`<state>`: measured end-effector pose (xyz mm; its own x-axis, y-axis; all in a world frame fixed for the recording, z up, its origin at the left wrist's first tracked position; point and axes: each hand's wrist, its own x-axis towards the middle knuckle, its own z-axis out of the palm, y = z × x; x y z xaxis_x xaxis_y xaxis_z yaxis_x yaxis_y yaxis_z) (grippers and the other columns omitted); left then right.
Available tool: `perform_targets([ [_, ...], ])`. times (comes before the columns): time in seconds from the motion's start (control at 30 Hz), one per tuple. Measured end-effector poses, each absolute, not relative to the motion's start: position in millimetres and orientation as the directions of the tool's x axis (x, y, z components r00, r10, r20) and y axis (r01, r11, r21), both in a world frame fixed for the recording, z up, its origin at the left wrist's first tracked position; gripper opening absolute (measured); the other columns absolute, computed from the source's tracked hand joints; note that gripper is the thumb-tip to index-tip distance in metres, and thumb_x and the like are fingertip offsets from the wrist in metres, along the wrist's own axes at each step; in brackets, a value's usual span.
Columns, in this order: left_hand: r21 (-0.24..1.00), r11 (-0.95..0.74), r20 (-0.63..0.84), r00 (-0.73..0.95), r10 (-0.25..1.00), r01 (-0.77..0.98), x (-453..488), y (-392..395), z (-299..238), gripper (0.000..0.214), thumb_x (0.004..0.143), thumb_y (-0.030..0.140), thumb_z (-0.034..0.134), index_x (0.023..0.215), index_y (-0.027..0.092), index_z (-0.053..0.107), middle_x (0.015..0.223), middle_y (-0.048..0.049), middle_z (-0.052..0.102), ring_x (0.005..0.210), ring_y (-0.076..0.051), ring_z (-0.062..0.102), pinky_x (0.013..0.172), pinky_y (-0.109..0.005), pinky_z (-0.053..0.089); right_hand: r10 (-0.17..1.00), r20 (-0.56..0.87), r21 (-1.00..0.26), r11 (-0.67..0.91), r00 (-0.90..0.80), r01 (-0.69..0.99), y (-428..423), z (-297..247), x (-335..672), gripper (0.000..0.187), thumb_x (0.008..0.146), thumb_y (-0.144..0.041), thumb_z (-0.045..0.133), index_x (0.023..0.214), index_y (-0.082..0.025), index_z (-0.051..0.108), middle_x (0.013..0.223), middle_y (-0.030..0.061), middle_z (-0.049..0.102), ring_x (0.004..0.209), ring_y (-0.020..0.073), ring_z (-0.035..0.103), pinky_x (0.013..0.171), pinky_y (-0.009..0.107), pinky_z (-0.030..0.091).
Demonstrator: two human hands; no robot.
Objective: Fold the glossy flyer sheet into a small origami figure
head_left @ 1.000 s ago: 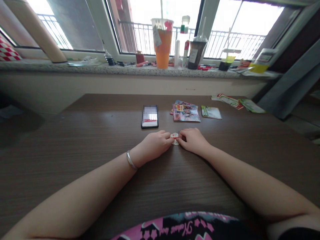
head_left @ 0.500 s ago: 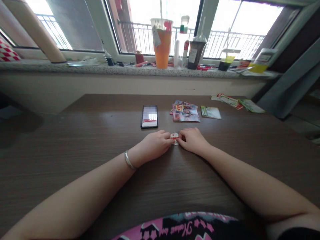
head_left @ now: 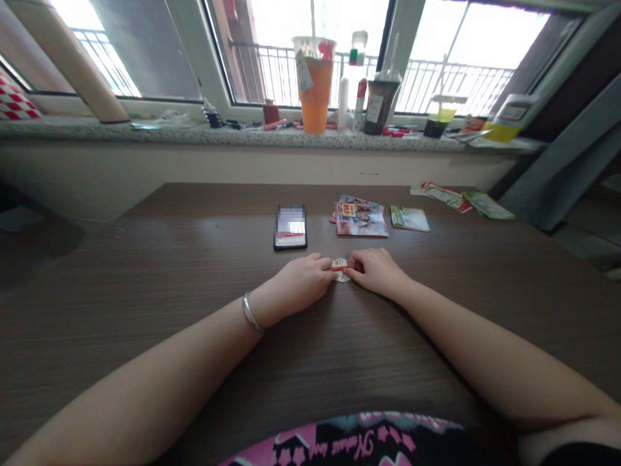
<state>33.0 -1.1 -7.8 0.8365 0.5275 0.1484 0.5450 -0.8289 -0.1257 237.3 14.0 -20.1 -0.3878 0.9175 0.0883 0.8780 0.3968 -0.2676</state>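
Between my two hands, low over the table (head_left: pixel 204 285), is a small white paper piece with a red band (head_left: pixel 340 264). My left hand (head_left: pixel 306 279) is closed on its left side, thumb and fingers pinched together. On the right side, my right hand (head_left: pixel 376 270) grips the same piece between thumb and curled fingers. The fingers cover its two edges, and its exact kind is too small to make out. Beyond my left hand lies a phone (head_left: pixel 290 228) with its screen partly blurred.
Colourful printed booklets (head_left: pixel 361 217) and a stack of cards (head_left: pixel 410 219) lie beyond my right hand. Strips of printed paper (head_left: pixel 446 196) are at the far right. The windowsill (head_left: pixel 242 135) holds an orange drink cup (head_left: pixel 315 97), a dark cup (head_left: pixel 381 103) and several bottles.
The white and red paper piece shows slightly wider between my fingers. Both hands stay at nearly the same place, and everything else on the table is unmoved.
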Motion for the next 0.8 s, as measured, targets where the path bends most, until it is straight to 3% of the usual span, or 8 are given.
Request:
perform_targets([
  [0.57, -0.143, -0.763, 0.121, 0.776, 0.619, 0.630, 28.2, -3.7, -5.4, 0.022, 0.089, 0.018, 0.051, 0.082, 0.015, 0.071, 0.083, -0.0074, 0.063, 0.076, -0.019, 0.057, 0.064, -0.029, 0.044, 0.853, 0.054, -0.476, 0.479, -0.519, 0.737, 24.8, -32.1, 253.6, 0.002, 0.081, -0.022, 0.062, 0.082, -0.020, 0.062, 0.068, -0.0030, 0.059, 0.059, 0.0101, 0.047, 0.055, 0.022, 0.029],
  [0.8, -0.175, -0.777, 0.163, 0.796, 0.582, 0.604, 27.1, -3.5, -10.2, 0.018, 0.088, 0.018, 0.051, 0.085, 0.015, 0.068, 0.085, -0.0077, 0.064, 0.076, -0.020, 0.059, 0.063, -0.032, 0.046, 0.865, 0.078, -0.511, 0.461, -0.495, 0.725, 22.3, -32.3, 253.4, 0.013, 0.081, -0.024, 0.062, 0.094, -0.019, 0.062, 0.066, -0.0044, 0.056, 0.059, 0.0103, 0.048, 0.055, 0.022, 0.030],
])
